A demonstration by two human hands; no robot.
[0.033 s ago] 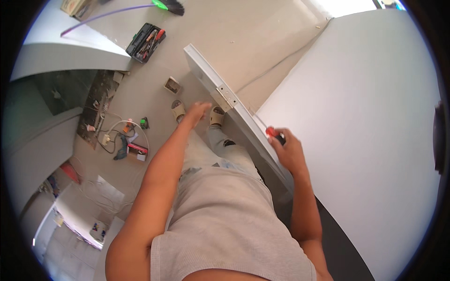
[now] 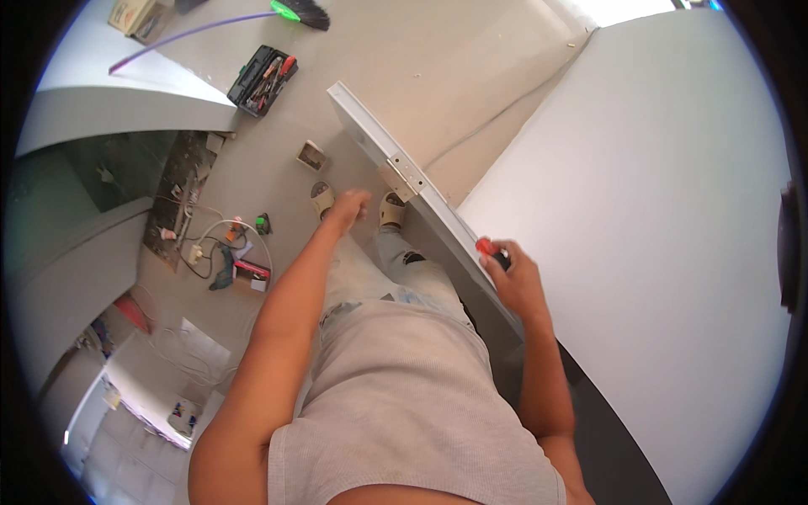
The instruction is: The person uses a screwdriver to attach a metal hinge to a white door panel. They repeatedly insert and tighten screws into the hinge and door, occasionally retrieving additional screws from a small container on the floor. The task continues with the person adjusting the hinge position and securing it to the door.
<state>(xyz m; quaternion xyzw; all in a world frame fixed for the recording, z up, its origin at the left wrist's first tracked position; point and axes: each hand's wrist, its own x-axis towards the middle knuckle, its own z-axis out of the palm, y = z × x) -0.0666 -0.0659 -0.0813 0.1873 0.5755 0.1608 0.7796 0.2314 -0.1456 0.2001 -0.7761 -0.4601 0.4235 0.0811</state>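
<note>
Screwdriver (image 2: pixel 486 246): rounded red-and-black handle, slim shaft. It was gripped by the right hand (image 2: pixel 522 286) beside the long board, its shaft directed along the narrow edge toward the metal hinge.

Left hand (image 2: pixel 349 208): fingers curled inward, above the floor near the sandals; whether they enclosed anything could not be told.

Long board (image 2: pixel 439 206): straight, pale, smooth-faced, with a narrow upper edge. It stood slantwise before the person, between the legs and the large white panel.

Metal hinge (image 2: pixel 407 178): flat, dull-silver, rectangular, pierced with round holes; it sat on the board's edge, a part lapping over the near side.

Large white panel (image 2: pixel 631 210): broad, matte, plain; it filled the right side.

Sandals (image 2: pixel 392 210): beige, open-toed, worn on both feet.

Floor (image 2: pixel 379 55): smooth, beige, slightly dusty. On it lay an open black toolbox (image 2: pixel 244 82) packed with hand tools, a small boxy container (image 2: pixel 311 155), a teal power tool (image 2: pixel 222 268), a red box (image 2: pixel 251 271) and looping pale cables (image 2: pixel 266 244). These cluttered the left side.

Broom (image 2: pixel 194 28): thin purple handle, green collar, dark bristles; upper left.
</note>
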